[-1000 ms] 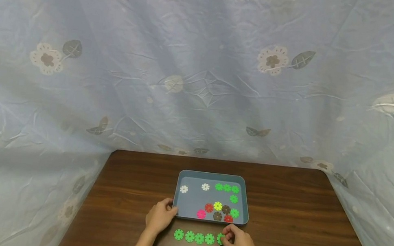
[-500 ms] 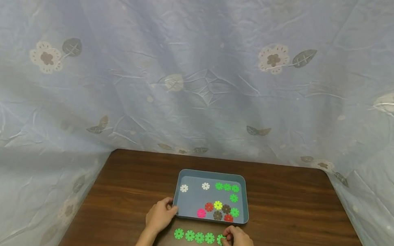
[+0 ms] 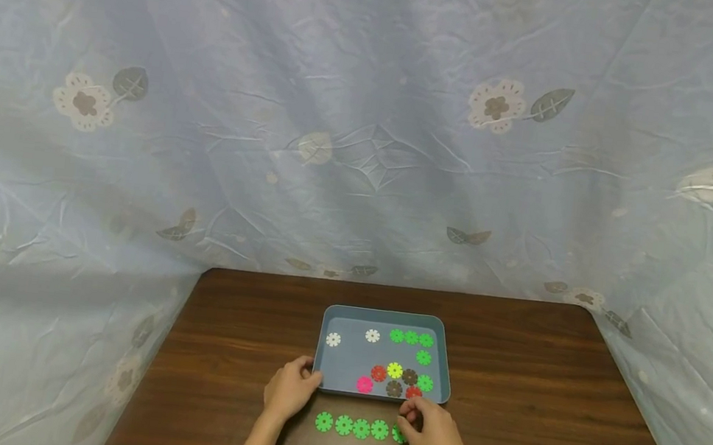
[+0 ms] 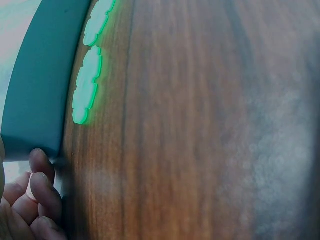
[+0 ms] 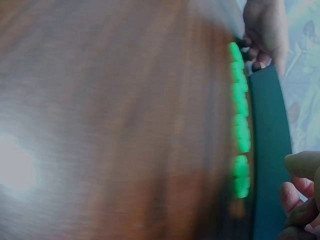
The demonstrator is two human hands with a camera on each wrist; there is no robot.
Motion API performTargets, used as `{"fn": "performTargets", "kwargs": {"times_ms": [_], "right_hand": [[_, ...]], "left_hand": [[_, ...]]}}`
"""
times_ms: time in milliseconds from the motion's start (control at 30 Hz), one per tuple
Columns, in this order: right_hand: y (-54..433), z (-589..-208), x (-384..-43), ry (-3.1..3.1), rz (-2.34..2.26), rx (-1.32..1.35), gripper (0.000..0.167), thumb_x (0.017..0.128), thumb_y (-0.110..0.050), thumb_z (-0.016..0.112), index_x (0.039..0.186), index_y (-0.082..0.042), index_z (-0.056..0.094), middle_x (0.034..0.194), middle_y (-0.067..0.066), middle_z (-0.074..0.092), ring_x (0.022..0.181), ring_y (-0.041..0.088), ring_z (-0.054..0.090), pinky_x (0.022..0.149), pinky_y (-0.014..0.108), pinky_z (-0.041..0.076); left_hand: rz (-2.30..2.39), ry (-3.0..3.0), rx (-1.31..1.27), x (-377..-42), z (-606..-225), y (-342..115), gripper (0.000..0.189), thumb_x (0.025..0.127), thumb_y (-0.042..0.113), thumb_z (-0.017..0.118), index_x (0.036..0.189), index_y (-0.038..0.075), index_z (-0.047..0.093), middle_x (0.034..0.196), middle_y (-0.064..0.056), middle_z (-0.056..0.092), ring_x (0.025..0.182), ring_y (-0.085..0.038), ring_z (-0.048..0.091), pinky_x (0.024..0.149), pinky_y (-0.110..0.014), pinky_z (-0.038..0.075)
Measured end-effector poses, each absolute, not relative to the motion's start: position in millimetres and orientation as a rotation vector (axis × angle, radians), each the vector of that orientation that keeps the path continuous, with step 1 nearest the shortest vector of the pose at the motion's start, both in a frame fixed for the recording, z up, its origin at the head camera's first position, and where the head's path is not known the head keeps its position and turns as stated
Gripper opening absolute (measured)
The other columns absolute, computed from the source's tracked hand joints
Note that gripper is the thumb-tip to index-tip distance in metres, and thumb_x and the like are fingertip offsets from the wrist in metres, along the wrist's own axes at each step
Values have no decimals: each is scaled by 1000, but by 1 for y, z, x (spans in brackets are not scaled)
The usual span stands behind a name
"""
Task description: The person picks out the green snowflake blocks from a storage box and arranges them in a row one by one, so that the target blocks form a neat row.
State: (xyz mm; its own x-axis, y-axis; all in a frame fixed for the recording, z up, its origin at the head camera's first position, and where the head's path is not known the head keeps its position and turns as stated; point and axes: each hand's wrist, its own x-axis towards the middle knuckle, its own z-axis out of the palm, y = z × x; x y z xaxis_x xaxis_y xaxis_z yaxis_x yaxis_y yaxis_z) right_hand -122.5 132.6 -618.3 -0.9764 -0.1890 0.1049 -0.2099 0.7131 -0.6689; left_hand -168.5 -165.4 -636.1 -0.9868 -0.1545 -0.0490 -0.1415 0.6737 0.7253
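Observation:
A row of several green notched plastic discs lies on the table in front of a shallow grey-blue tray. My left hand grips the tray's front left corner, thumb at the front and fingers along the left side. My right hand hovers over the right end of the row, fingers loosely bent and nothing seen between them. It partly covers the end green disc. In the right wrist view, its fingertips stand apart beside the tray's front wall.
Inside the tray lie white discs, several green discs, a yellow disc, red discs, brown discs and a pink disc. A patterned curtain surrounds the brown wooden table.
My right hand has shifted slightly forward toward the tray and off the end green disc, which stays in the row. My left hand keeps its hold on the tray corner.

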Motion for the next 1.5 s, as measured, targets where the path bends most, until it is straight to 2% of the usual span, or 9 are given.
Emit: {"fn": "performTargets", "kwargs": {"times_ms": [167, 433, 500, 600, 733, 933, 1167, 1267, 1500], "right_hand": [[130, -606, -138, -2843, 1180, 337, 17, 89, -17, 82, 90, -26, 68, 80, -20, 57, 77, 3, 56, 74, 29, 48], [129, -598, -185, -2776, 1224, 257, 10, 90, -17, 80, 92, -20, 70, 83, -9, 60, 54, 6, 42, 61, 29, 42], [128, -598, -197, -2773, 1237, 231, 8, 92, -17, 78, 94, -18, 71, 85, -7, 61, 52, 6, 40, 61, 29, 41], [126, -603, -216, -2777, 1247, 227, 7, 93, -17, 76, 97, -14, 71, 87, -5, 62, 47, 7, 35, 53, 29, 37], [120, -605, -238, -2803, 1259, 241, 13, 94, -18, 75, 102, -8, 73, 86, -3, 63, 50, 11, 38, 52, 30, 37], [112, -607, -262, -2926, 1183, 151, 19, 94, -20, 75, 107, -6, 73, 86, 0, 64, 66, 16, 53, 68, 39, 47], [110, -610, -279, -3032, 1090, 124, 29, 93, -22, 77, 113, -2, 72, 85, 3, 67, 73, 18, 62, 70, 44, 52], [111, -611, -284, -3074, 1035, 124, 33, 92, -24, 78, 115, -1, 72, 87, 5, 69, 78, 21, 65, 75, 46, 53], [109, -611, -289, -3139, 948, 141, 35, 90, -24, 81, 114, 1, 73, 111, 14, 73, 100, 34, 69, 87, 52, 53]], "left_hand": [[-1235, -2859, 253, -169, -636, -166, 40, 86, 28, 67, 120, 10, 74, 69, 11, 59, 60, -11, 53, 59, -36, 40], [-1249, -2856, 242, -169, -636, -166, 39, 86, 28, 67, 120, 9, 74, 69, 11, 59, 59, -12, 54, 59, -36, 40], [-1254, -2858, 241, -168, -636, -166, 40, 86, 29, 67, 121, 9, 74, 69, 11, 59, 59, -12, 54, 59, -36, 40], [-1248, -2861, 246, -168, -637, -167, 39, 86, 29, 68, 120, 10, 74, 69, 11, 59, 59, -11, 54, 59, -36, 40], [-1236, -2860, 258, -168, -638, -168, 39, 85, 29, 68, 119, 10, 74, 69, 11, 59, 59, -11, 54, 59, -36, 41], [-1241, -2869, 235, -169, -638, -169, 38, 86, 29, 68, 120, 11, 74, 70, 12, 60, 59, -11, 54, 58, -36, 40], [-1258, -2858, 237, -169, -638, -168, 38, 86, 28, 68, 120, 10, 74, 69, 12, 60, 58, -11, 54, 58, -36, 40], [-1261, -2855, 234, -169, -637, -168, 38, 86, 28, 68, 120, 10, 74, 69, 12, 60, 58, -11, 54, 57, -36, 41], [-1258, -2858, 243, -168, -637, -168, 38, 86, 28, 68, 119, 10, 74, 69, 12, 60, 58, -11, 54, 58, -36, 41]]}}
